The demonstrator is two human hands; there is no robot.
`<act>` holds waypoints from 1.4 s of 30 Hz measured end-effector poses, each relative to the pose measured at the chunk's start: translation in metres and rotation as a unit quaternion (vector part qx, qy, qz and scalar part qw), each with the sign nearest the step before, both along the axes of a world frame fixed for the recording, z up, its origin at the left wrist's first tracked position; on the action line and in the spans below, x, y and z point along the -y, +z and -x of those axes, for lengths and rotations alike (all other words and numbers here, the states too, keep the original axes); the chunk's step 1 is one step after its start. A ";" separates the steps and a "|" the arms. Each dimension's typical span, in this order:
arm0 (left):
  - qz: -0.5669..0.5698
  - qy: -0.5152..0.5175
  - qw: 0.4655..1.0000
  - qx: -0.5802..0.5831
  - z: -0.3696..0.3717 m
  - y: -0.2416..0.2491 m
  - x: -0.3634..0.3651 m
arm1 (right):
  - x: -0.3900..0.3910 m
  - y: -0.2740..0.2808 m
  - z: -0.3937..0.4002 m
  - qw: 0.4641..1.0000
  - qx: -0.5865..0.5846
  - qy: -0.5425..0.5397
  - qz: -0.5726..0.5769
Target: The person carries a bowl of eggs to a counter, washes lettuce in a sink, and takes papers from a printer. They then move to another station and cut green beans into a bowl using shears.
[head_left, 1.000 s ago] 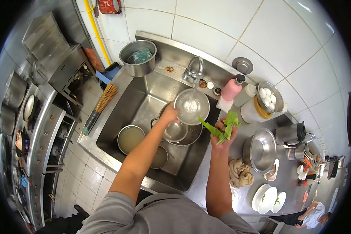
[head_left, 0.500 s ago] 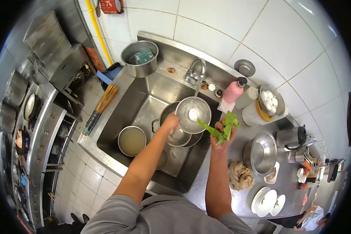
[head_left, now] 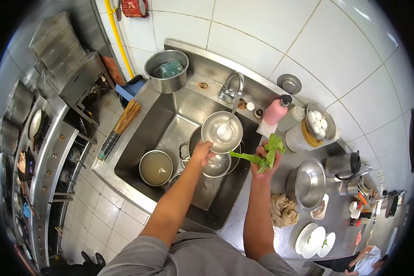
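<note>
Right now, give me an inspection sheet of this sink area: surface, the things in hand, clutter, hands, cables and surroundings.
Surface: steel sink set in a steel counter, wet.
Things in hand: steel bowl under the running tap; bunch of green leaves.
Clutter: pots and bowls in the sink, one pot of cloudy water; big bowl, rag, white plates, pink soap bottle, bowl of eggs, kettle.
Hands: left hand grips the bowl's rim; right hand grips the leaves.
Cables: nothing seen.
Surroundings: white tiled wall, yellow pipe, stove at left, another person at lower right.
</note>
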State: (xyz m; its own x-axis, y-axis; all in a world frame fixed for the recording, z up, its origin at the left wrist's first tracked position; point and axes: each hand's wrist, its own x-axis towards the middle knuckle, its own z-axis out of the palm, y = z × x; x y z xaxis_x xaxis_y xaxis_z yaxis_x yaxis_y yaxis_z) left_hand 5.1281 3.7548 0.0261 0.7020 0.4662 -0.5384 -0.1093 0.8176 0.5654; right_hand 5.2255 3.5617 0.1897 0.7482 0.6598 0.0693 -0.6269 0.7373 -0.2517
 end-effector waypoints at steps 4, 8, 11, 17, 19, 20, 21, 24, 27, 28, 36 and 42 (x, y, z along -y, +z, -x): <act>-0.123 -0.068 0.989 -0.043 -0.011 0.038 -0.009 | -0.016 0.014 -0.028 0.995 0.082 -0.053 0.036; -0.148 -0.082 0.986 -0.015 -0.013 0.053 -0.003 | -0.041 0.022 -0.053 0.983 0.098 -0.057 0.145; -0.117 -0.064 0.991 -0.019 -0.016 0.056 0.003 | -0.070 0.015 -0.056 0.946 0.160 -0.129 0.252; -0.129 -0.085 0.988 -0.018 -0.011 0.055 -0.004 | -0.079 -0.067 -0.053 0.697 0.464 -0.020 0.547; -0.127 -0.072 0.989 -0.029 -0.007 0.049 -0.006 | -0.081 -0.078 -0.050 0.712 0.457 -0.025 0.532; -0.123 -0.064 0.990 -0.040 -0.006 0.046 -0.005 | -0.082 -0.084 -0.049 0.637 0.539 -0.041 0.549; -0.125 -0.065 0.989 -0.041 -0.006 0.050 -0.003 | -0.081 -0.086 -0.046 0.554 0.614 -0.057 0.560; -0.154 -0.115 0.981 -0.011 -0.010 0.073 0.016 | -0.090 -0.096 -0.024 0.460 0.695 -0.101 0.544; -0.103 -0.145 0.984 -0.003 0.000 0.061 -0.006 | -0.093 -0.107 -0.042 0.475 0.746 -0.011 0.468; -0.071 -0.166 0.984 0.007 0.005 0.064 -0.010 | -0.089 -0.095 -0.048 0.401 0.765 -0.020 0.503; -0.065 -0.141 0.988 0.004 0.010 0.063 -0.020 | -0.101 -0.083 -0.036 0.343 0.829 0.016 0.441; -0.069 -0.148 0.987 -0.015 0.018 0.062 -0.026 | -0.104 -0.084 -0.039 0.201 0.844 -0.021 0.497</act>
State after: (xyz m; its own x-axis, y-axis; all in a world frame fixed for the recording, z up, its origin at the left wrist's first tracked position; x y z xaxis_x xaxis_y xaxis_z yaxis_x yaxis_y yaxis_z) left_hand 5.1105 3.7811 0.0885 0.8029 0.3140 -0.5067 0.1402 0.7267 0.6725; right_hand 5.2640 3.6662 0.1061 0.2199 0.9706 0.0976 0.9713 -0.2085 -0.1149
